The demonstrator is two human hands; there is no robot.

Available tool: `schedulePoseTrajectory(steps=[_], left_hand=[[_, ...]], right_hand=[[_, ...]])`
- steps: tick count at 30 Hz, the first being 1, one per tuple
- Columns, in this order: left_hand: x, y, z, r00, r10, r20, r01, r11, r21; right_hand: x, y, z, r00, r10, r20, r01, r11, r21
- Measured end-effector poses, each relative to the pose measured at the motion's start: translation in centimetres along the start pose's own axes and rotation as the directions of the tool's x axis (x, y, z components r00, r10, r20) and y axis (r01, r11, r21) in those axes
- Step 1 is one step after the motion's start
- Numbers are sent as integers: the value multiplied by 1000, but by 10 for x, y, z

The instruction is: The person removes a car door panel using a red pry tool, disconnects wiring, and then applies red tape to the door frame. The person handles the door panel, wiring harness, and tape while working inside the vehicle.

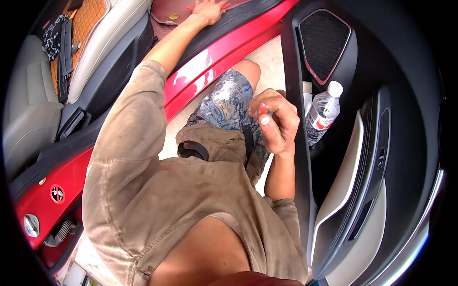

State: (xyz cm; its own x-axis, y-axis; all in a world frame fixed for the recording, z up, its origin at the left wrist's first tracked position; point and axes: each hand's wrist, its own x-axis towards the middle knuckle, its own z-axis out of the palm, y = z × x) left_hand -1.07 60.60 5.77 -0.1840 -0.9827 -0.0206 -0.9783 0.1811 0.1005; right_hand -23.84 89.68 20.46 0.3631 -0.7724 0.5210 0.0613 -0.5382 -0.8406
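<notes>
Curling shut around a small red object (264,108), the right hand (276,125) hovers near the door-pocket water bottle (323,112), while the left hand (208,10) lies spread flat, empty, far up on the maroon floor mat (167,12).

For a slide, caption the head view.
Left hand on the car's floor mat; right hand grips a small red object beside the open door.
</notes>
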Motion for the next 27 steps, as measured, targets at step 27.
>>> schedulePoseTrajectory(steps=[27], left_hand=[[-226, 69, -134, 872, 479, -104, -13, -189, -982]], right_hand=[[21, -19, 10, 917, 378, -128, -399, 880, -257]])
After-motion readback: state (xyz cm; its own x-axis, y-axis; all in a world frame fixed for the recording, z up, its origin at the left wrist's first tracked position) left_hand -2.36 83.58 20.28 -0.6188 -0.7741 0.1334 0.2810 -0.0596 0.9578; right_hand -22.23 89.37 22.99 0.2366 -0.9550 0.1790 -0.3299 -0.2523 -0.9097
